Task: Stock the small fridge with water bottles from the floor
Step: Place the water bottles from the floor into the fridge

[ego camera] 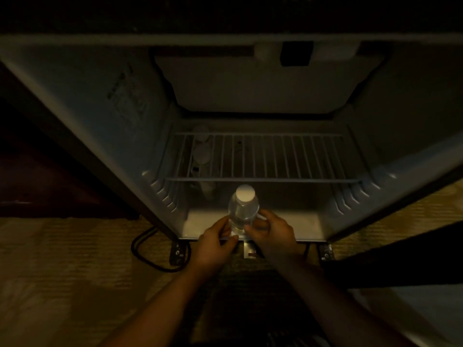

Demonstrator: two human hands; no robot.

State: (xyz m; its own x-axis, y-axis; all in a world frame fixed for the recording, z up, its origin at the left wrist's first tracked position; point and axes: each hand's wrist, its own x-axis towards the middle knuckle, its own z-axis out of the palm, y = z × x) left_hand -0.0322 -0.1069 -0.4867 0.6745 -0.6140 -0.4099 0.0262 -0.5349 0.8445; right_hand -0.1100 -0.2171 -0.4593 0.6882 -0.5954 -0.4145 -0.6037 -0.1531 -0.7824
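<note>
The left hand [215, 242] and right hand [269, 232] are gripping a bottle [243, 209] from either side, fingers closed around its lower body. The bottle is standing upright at the front of the fridge [75, 101] floor, just below the wire shelf [263, 156]. More bottles [201, 152] are showing dimly behind the shelf's left end.

Two bare forearms reach in from the bottom of the view, each ending in a bare hand: the left hand [213, 242] and the right hand [271, 234]. No sleeves or cuffs cover the forearms as far as they show. Neither wrist carries a watch or band, and I can make out no rings on the fingers [253, 230], though the dim light may hide small details.
</note>
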